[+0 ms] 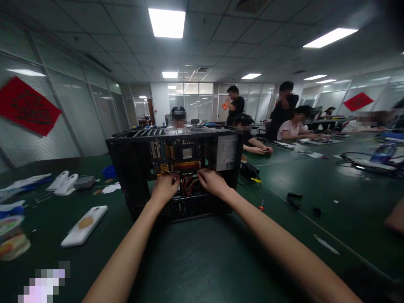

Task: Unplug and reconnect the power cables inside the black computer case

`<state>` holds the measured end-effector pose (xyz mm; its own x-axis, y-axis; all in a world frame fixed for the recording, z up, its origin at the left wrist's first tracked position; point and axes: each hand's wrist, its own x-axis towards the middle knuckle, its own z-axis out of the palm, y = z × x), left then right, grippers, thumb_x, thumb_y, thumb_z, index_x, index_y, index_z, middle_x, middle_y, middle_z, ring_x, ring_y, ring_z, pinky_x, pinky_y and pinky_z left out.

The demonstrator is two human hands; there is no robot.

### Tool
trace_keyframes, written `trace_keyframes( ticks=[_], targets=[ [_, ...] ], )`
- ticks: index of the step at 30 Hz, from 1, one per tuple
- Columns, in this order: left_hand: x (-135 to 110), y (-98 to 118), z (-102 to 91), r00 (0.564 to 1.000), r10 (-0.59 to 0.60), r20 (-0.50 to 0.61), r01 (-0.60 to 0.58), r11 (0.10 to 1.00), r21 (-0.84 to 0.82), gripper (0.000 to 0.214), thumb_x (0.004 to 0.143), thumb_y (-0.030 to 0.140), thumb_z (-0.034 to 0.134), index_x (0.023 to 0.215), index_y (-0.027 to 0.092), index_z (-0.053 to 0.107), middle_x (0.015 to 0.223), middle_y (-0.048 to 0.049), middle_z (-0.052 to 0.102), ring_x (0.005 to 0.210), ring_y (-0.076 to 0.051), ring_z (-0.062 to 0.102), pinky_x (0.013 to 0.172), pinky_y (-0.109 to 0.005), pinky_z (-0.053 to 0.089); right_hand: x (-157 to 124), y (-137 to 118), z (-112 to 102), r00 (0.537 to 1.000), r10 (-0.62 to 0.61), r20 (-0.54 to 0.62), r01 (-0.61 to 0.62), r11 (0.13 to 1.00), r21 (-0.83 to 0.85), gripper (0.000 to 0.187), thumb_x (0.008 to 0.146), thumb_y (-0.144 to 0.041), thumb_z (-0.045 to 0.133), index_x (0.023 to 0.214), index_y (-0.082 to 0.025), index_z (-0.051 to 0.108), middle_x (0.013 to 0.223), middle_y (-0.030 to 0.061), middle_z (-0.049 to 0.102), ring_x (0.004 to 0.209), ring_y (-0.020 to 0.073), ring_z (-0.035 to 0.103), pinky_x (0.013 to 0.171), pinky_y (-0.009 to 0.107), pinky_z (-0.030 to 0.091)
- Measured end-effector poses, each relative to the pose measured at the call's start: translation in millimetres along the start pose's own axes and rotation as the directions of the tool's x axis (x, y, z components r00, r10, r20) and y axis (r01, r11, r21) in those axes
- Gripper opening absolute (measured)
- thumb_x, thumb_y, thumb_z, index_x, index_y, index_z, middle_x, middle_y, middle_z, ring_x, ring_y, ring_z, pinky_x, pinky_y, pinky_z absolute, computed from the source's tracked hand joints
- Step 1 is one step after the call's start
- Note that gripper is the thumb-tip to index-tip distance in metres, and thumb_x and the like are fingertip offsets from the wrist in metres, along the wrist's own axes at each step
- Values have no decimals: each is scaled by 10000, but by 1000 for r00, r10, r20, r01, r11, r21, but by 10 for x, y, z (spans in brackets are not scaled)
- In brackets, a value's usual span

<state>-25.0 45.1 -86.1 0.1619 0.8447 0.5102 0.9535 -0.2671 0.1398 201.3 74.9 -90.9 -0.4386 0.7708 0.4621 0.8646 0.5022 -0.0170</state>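
Observation:
A black computer case (129, 168) stands on the green table, its open side facing me. Both of my hands reach inside it. My left hand (164, 187) is closed, with the fingertips curled in near the lower edge of the motherboard; what they grip is hidden. To its right, my right hand (214, 183) has its fingers bent together beside a bundle of red and black cables (190, 185); I cannot make out what is in them. Above the hands show the orange-edged memory slots (187, 166) and a square silver part (187, 153). A labelled power supply (227, 152) sits at upper right.
A white phone (84, 226) lies on the left, with white objects (65, 183) and a blue tray (109, 171) beyond it. Right of the case are a screwdriver (261, 206), black cables (251, 172) and small black parts (294, 200). Several people sit or stand behind.

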Motion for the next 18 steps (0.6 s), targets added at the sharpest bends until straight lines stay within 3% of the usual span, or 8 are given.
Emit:
trace_keyframes(
  ticks=[3,5,7,12,18],
  targets=[
    [-375,99,64,997,-58,-54,63,993,102,446,999,429,369,875,235,750,824,-84,753,781,-259,678,677,-344,385,-398,67,12,998,-33,50,37,995,-88,493,1059,-460,291,980,-161,675,992,112,721,889,199,671,715,269,404],
    [-567,202,148,991,19,-134,3,987,160,438,1002,387,367,836,213,733,849,-88,746,851,-272,654,759,-383,376,-582,87,63,995,-70,75,80,988,-133,476,1040,-506,346,984,-152,659,954,118,715,881,211,662,725,281,398],
    [-675,319,235,972,-6,-233,44,987,158,417,999,346,378,805,205,718,849,-79,736,882,-272,627,824,-417,359,-667,83,115,997,-54,47,61,984,-165,424,1018,-516,418,1005,-153,638,939,110,708,872,217,654,734,288,394],
    [-707,517,399,911,-117,-396,180,976,125,351,982,304,415,862,188,724,921,-81,728,941,-279,582,981,-473,306,-640,42,150,1000,-15,16,18,986,-165,389,1008,-509,454,973,-165,631,913,90,706,842,208,653,722,293,375],
    [-653,565,386,893,-206,-399,212,977,-29,319,946,302,467,856,215,760,1000,-60,762,1089,-297,559,1054,-494,241,-627,19,110,1000,12,24,-8,987,-162,416,1000,-532,454,961,-165,645,893,92,715,832,213,666,722,301,377]
  ],
)
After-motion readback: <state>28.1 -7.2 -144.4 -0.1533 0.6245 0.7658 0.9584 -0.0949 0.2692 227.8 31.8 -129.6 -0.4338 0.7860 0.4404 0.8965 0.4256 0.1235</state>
